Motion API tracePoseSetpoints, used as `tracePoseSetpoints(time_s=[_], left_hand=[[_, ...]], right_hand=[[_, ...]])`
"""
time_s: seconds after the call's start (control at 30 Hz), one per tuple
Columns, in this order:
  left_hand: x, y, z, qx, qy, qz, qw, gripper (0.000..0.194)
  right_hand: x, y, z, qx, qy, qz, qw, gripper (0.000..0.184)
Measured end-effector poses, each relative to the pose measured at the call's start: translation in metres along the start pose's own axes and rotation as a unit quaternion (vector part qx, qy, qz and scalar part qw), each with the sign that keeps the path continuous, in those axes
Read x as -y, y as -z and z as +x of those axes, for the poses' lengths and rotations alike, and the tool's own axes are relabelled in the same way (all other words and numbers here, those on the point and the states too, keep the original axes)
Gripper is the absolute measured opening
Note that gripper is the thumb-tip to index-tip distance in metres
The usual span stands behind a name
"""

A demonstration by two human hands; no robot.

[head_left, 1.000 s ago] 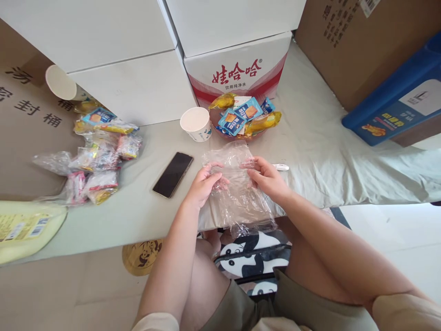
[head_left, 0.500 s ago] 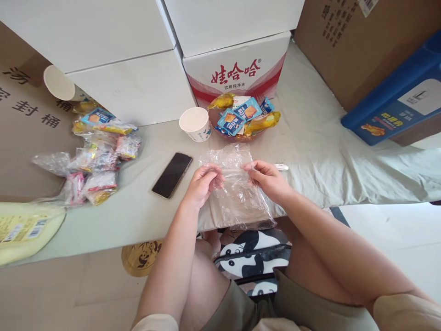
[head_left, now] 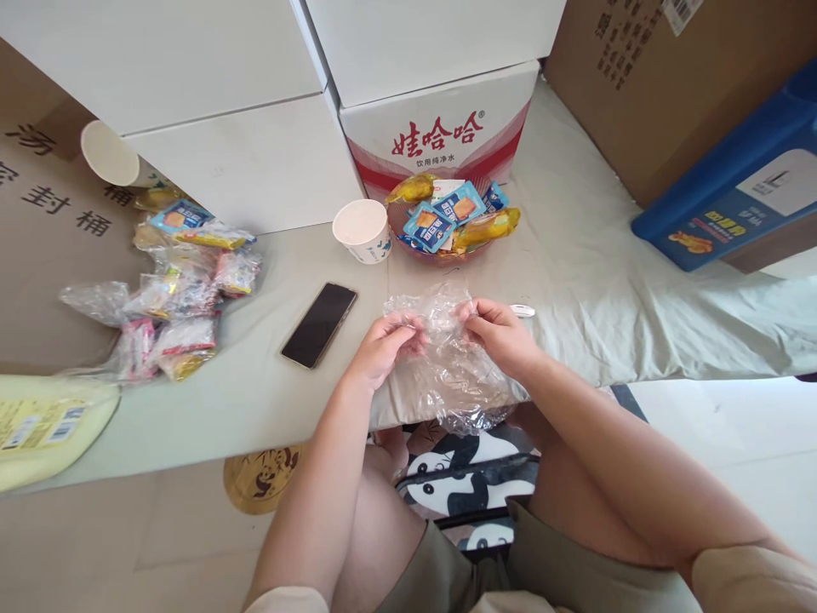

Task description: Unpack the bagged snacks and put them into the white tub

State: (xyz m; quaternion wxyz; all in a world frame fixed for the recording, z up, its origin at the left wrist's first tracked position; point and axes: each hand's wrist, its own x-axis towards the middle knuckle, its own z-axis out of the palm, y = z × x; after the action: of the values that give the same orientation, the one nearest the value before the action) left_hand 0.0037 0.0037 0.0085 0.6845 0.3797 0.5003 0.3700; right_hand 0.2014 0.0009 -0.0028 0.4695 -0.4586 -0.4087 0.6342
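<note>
A filmy, crinkled, clear plastic bag [head_left: 454, 362], shiny with creases, stretches over a smooth pale grey-green cloth [head_left: 593, 298] that is rumpled into soft folds at the right. The bag lies between and under the two hands, the left hand [head_left: 388, 345] and right hand [head_left: 498, 334] each pinching its film between thumb and fingers, its lower end bunched at the cloth's edge. Beyond it, a round, translucent reddish-brown bowl [head_left: 465, 258] holds flat blue sachets [head_left: 460, 204] and plump yellow packets [head_left: 488, 228], just beside a round white paper cup [head_left: 370, 249] with blue print.
</note>
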Motion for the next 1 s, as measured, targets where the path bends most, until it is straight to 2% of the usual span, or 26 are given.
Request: tracePoseSetpoints(time_s=[0.2, 0.57, 1.0], left_hand=[[0.0022, -0.0021, -0.0005, 0.030, -0.007, 0.001, 1.000, 0.024], [0.0035, -0.0007, -0.0016, 0.028, 0.000, 0.012, 1.000, 0.024], [0.0093, -0.0014, 0.0008, 0.039, 0.012, 0.072, 0.997, 0.022]], right_hand=[[-0.0013, -0.0006, 0.0004, -0.001, 0.004, -0.022, 1.000, 0.010], [-0.0010, 0.0001, 0.0002, 0.018, 0.005, -0.034, 0.999, 0.012], [-0.0065, 0.0023, 0.0006, 0.046, -0.006, -0.061, 0.997, 0.013]])
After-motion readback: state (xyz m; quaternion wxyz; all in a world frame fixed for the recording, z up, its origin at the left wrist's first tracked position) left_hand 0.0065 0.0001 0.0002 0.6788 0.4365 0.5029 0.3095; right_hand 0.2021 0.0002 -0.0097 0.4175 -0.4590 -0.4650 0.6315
